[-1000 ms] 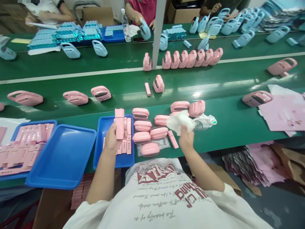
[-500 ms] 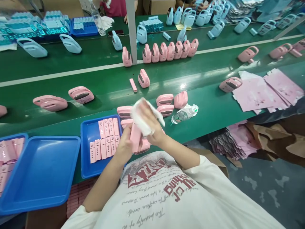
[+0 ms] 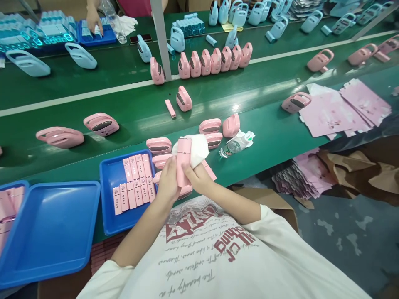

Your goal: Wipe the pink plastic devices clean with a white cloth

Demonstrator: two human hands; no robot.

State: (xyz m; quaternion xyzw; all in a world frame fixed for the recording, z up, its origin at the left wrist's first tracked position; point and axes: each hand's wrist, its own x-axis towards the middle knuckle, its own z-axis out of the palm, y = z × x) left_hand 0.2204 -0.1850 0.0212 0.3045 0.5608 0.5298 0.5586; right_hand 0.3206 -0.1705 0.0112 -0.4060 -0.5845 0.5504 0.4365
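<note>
Upright in front of my chest is a smooth pink stick with a thin band near its top. My left hand is closed round its left side and lower part. A white cloth shows behind and to the right of the stick, held in my right hand. The thumb of that hand presses on the stick's front; its other fingers are largely hidden. Close by stand pink handled speaker-like units, some partly covered by my hands. Left of my left hand, a blue tray holds several pink sticks with buttons.
An unfilled blue tray lies farther left. A clear bottle with white tissue lies right of my hands. More pink units line the green conveyor behind. Flat pink sheets lie at right. A co-worker's hand reaches into a far tray.
The cloth has moved from over the front to behind the stick, and my right thumb now rests on the stick. The stick is more upright. A co-worker's hand has appeared at the far tray.
</note>
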